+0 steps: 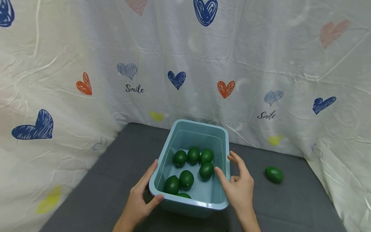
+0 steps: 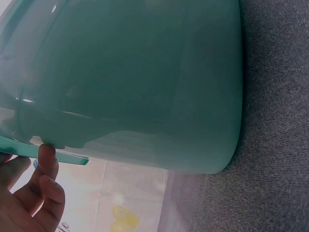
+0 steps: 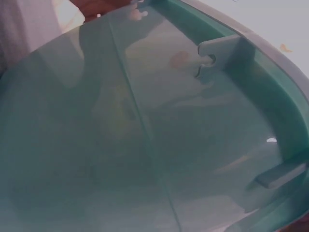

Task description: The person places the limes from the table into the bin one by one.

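Observation:
A light blue plastic bin (image 1: pixel 200 124) stands on a grey mat (image 1: pixel 116 167) and holds several green egg-shaped fruits (image 1: pixel 193 155). My left hand (image 1: pixel 145 190) holds the bin's left side, fingers along the wall and thumb at the front corner. The left wrist view shows those fingers (image 2: pixel 47 159) curled under the rim of the bin (image 2: pixel 145 82). My right hand (image 1: pixel 233 177) holds the right rim, thumb hooked over it to the inside and fingers outside. The bin wall (image 3: pixel 145 135) fills the right wrist view. One more green fruit (image 1: pixel 274 174) lies loose on the mat to the right.
A white cloth (image 1: pixel 185 64) printed with hearts and the word "Smile" hangs close behind and on both sides, walling in the mat. Bare grey mat (image 2: pixel 275 121) stretches left of the bin and around the loose fruit.

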`<state>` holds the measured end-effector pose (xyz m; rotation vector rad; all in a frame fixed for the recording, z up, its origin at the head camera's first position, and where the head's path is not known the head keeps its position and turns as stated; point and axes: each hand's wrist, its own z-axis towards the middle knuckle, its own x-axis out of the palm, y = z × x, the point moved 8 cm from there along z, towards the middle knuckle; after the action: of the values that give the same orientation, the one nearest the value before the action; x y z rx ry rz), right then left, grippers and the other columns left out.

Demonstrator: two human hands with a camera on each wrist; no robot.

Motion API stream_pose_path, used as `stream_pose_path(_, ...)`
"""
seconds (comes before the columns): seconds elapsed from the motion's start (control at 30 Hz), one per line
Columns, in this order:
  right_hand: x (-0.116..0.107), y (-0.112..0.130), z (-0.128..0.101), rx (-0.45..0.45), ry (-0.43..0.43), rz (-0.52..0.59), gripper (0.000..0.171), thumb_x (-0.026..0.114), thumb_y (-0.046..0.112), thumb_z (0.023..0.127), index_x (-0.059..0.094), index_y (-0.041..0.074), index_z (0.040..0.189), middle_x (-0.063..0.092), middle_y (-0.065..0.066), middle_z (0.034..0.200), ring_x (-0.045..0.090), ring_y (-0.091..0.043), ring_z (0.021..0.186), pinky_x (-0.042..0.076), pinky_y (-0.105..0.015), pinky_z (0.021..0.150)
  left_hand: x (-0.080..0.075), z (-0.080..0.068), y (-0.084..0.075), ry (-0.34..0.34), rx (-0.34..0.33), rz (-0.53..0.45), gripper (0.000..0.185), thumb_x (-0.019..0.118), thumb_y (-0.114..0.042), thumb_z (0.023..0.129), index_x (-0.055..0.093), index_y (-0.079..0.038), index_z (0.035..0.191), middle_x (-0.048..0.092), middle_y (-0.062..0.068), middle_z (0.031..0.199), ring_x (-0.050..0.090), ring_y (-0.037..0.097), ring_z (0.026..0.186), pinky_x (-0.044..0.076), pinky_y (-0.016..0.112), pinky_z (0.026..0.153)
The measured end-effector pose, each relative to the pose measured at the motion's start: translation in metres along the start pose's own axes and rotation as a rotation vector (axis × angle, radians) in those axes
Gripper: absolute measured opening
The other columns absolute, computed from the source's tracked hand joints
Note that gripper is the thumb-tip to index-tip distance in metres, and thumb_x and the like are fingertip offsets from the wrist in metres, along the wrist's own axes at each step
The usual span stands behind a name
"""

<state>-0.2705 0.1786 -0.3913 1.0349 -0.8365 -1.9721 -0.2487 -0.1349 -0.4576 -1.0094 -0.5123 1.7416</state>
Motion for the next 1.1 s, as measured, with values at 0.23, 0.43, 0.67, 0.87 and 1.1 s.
stream_pose_path(0.23,-0.015,-0.003,0.004,-0.029,-0.034,-0.031,0.067,0.089,0.018,0.088,0.060,0.016,0.148,0.070,-0.010,0.133,0.026,0.004,0.033,0.027,-0.019,0.034,0.005,-0.002,0.001,-0.005,0.006,-0.024,0.094,0.083,-0.012,0.086,0.035,-0.016,0.167,0.037,0.007,0.171,0.035,0.009,0.156,0.032,0.012,0.116)
stream_pose_path(0.43,-0.030,-0.024,0.007,0.011,-0.088,-0.091,0.063,0.087,0.018,0.091,0.060,0.013,0.148,0.070,-0.014,0.132,0.026,0.003,0.032,0.026,-0.019,0.034,0.003,-0.003,0.001,-0.018,0.022,-0.038,0.094,0.083,-0.012,0.086,0.036,-0.015,0.167,0.039,0.013,0.169,0.036,0.011,0.156,0.031,0.013,0.118)
stream_pose_path(0.67,-0.050,-0.063,0.010,0.143,-0.128,-0.184,0.062,0.083,0.023,0.095,0.057,0.013,0.150,0.068,-0.016,0.137,0.030,-0.003,0.031,0.031,-0.022,0.035,0.001,0.001,0.001,-0.011,0.018,-0.020,0.094,0.084,-0.013,0.085,0.036,-0.016,0.167,0.039,0.009,0.170,0.036,0.011,0.156,0.032,0.013,0.116)
stream_pose_path(0.87,-0.070,-0.098,0.011,0.206,-0.142,-0.281,0.068,0.085,0.028,0.093,0.056,0.008,0.152,0.066,-0.023,0.138,0.034,-0.005,0.032,0.034,-0.024,0.040,0.002,0.001,0.002,-0.002,0.009,-0.022,0.094,0.084,-0.013,0.085,0.036,-0.017,0.167,0.038,0.006,0.170,0.036,0.009,0.156,0.033,0.012,0.115)
stream_pose_path(1.1,-0.090,-0.132,0.009,0.230,-0.212,-0.367,0.072,0.088,0.022,0.089,0.056,-0.003,0.149,0.062,-0.030,0.140,0.070,-0.038,0.077,0.057,-0.053,0.080,0.001,0.002,0.002,-0.007,0.003,-0.014,0.095,0.084,-0.011,0.084,0.036,-0.017,0.167,0.039,0.008,0.170,0.036,0.009,0.156,0.030,0.012,0.118)
